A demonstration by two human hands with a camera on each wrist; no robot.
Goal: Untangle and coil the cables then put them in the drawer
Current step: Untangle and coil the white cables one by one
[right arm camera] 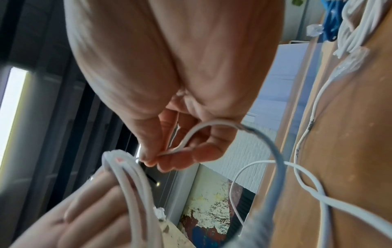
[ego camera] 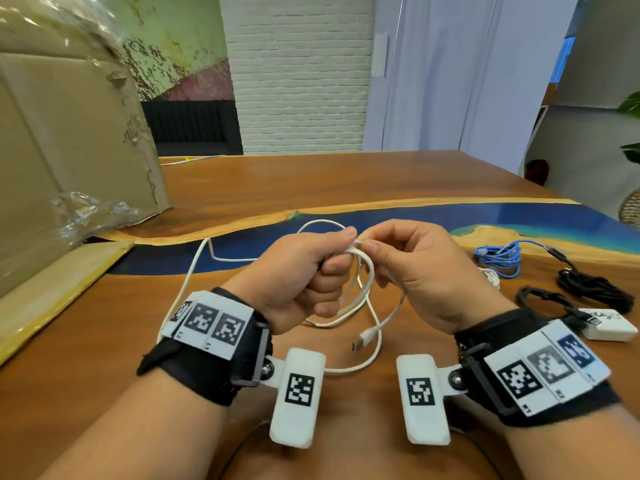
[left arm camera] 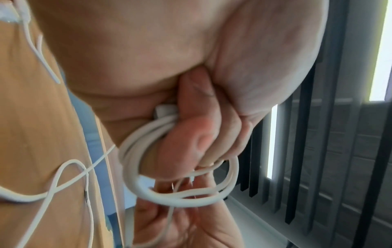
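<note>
A white cable (ego camera: pixel 367 285) hangs in loops above the wooden table (ego camera: pixel 104 358). My left hand (ego camera: pixel 311 271) is fisted around several turns of it, and the left wrist view shows the coil (left arm camera: pixel 135 151) wrapped round the curled fingers. My right hand (ego camera: pixel 398 258) pinches a strand (right arm camera: pixel 182 144) of the same cable between thumb and forefinger, right beside the left thumb. A loose end with a connector (ego camera: pixel 363 337) dangles below. More slack (ego camera: pixel 194 268) trails left across the table.
At the right lie a blue cable bundle (ego camera: pixel 498 258), black cables (ego camera: pixel 592 285) and a white adapter (ego camera: pixel 609 323). A large cardboard box (ego camera: pixel 69 140) stands at the left. A blue resin strip (ego camera: pixel 450 216) crosses the table. No drawer is in view.
</note>
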